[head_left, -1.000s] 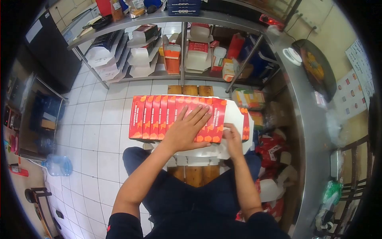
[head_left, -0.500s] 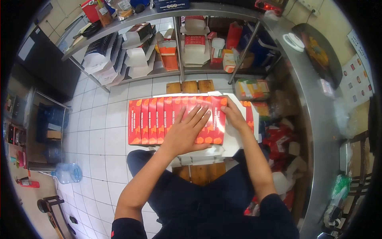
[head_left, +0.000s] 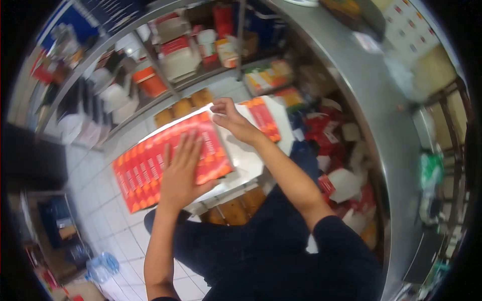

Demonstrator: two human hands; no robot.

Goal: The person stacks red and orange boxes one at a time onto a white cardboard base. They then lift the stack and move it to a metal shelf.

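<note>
Carton row [head_left: 140, 170] largely fanned out, left hand [head_left: 181, 173] flat and open on it; right hand [head_left: 236, 123] at row's far corner, grip lost in blur; few loose cartons [head_left: 263, 118] just beside row, likely still to add

No readable text here, everything motion-smeared.
White lettering down the faces of the red cartons [head_left: 138, 173], too blurred to spell out; printed sheets [head_left: 409, 22] up at top right, coloured dots only.
</note>
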